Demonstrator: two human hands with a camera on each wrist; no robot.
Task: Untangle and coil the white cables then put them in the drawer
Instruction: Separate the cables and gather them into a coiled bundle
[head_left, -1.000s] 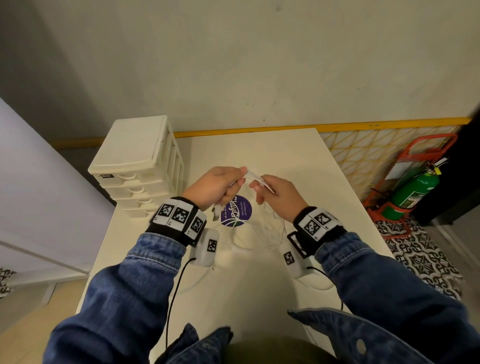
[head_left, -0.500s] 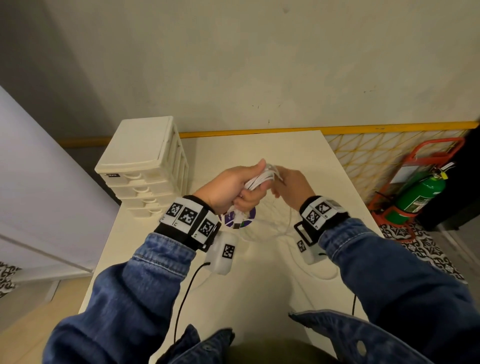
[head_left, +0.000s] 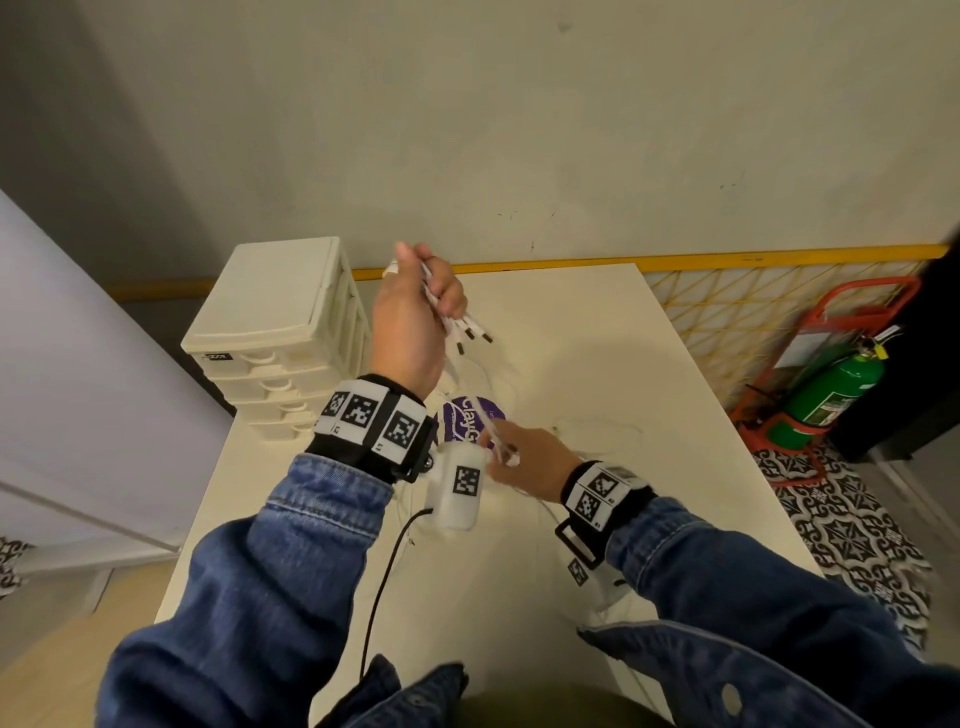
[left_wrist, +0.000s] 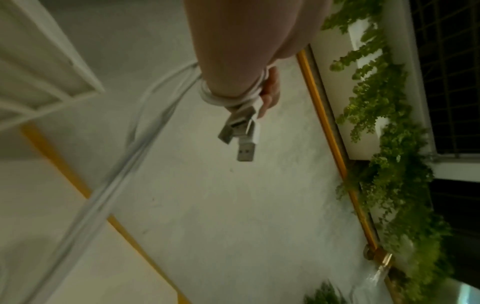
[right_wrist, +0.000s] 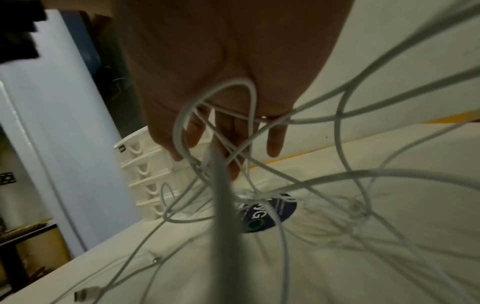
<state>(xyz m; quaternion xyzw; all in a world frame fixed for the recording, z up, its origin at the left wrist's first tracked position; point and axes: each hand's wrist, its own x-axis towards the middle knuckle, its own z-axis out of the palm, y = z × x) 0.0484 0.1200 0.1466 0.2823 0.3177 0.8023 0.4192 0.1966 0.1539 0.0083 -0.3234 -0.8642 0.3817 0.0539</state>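
White cables (head_left: 457, 317) run taut between both hands above the cream surface (head_left: 597, 364). The left hand (head_left: 415, 317), raised near the drawer unit (head_left: 270, 332) at far left, grasps their plug ends in its curled fingers. The right hand (head_left: 530, 462), lower and nearer, pinches the strands, while tangled loops lie around a purple sticker (head_left: 470, 415).

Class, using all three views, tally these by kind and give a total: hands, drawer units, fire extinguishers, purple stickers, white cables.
Hands: 2 (left hand, right hand)
Drawer unit: 1
Fire extinguisher: 1
Purple sticker: 1
White cables: tangled, cannot count
Total counted: 5
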